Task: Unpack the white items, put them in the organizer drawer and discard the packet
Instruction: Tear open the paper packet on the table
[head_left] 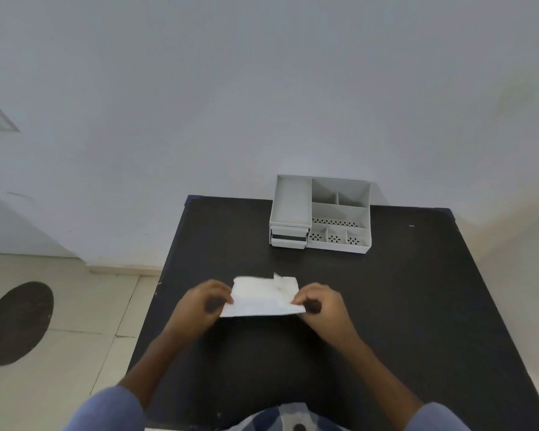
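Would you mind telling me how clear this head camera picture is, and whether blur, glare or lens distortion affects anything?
Head view: soft, even light, no glare; the packet is washed out, so any print is unreadable; both hands, left hand and right hand, look slightly smeared; the organizer is fairly crisp; wide-angle bending splays the black table edges outward.

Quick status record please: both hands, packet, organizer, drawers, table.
left hand: grip on packet's left edge
right hand: grip on packet's right edge
packet: white, held between hands over table, top edge looks torn
organizer: grey, far side of table, compartments look empty
drawers: lower left of organizer, slightly open
table: black
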